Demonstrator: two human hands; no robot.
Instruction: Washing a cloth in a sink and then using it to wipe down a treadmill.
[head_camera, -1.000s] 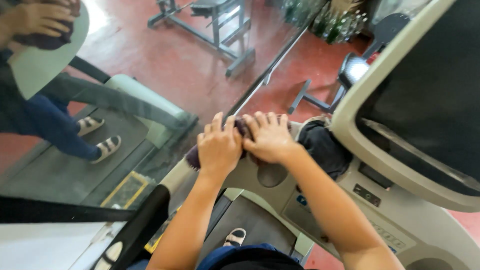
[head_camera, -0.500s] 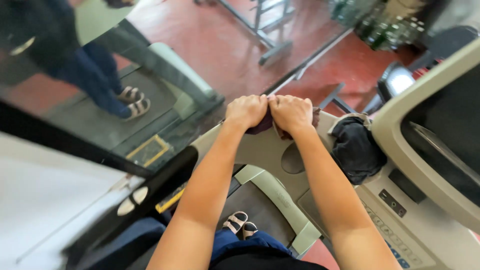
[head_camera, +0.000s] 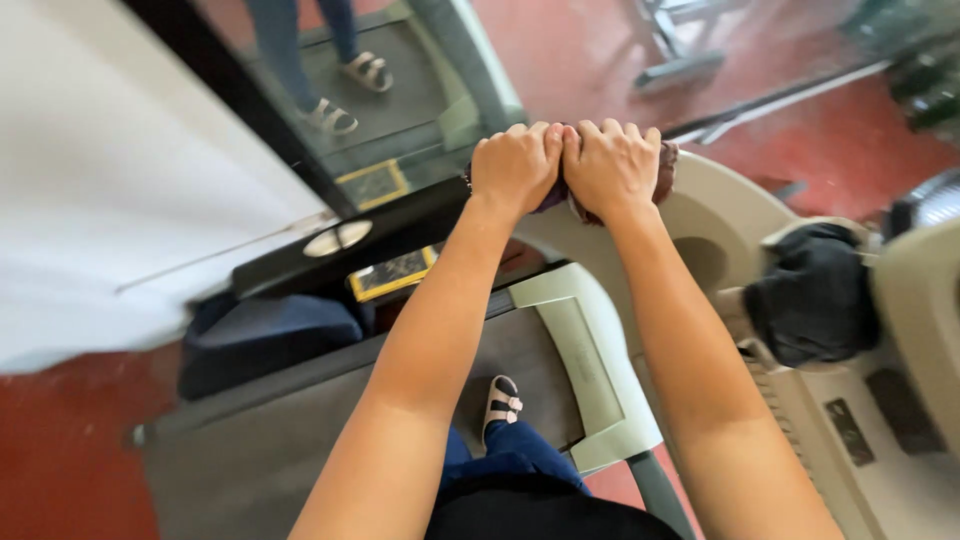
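Since half a second ago the view has tipped further down and swung left, so the two fists now sit high in the middle of the frame, and the white wall panel at the near left takes up more of the picture. The hands themselves have kept their place on the machine.

The left hand (head_camera: 515, 165) and the right hand (head_camera: 612, 165) are both curled shut, knuckles touching side by side, pressing down on a dark maroon crumpled cloth (head_camera: 664, 172). Only the cloth's edges show, peeping out at the right of the right fist and below between the two. It lies on the far rim of the pale grey rounded treadmill console (head_camera: 730, 215), so the rubbing seems to be staying on one spot rather than travelling along it.

To the right, a black bundled fabric (head_camera: 812, 295) rests in the console's tray. Below the arms are the grey treadmill belt (head_camera: 300, 440) and one sandalled foot (head_camera: 502, 402). At the far left, another person's sandalled feet (head_camera: 350, 92) show, standing on a neighbouring belt.
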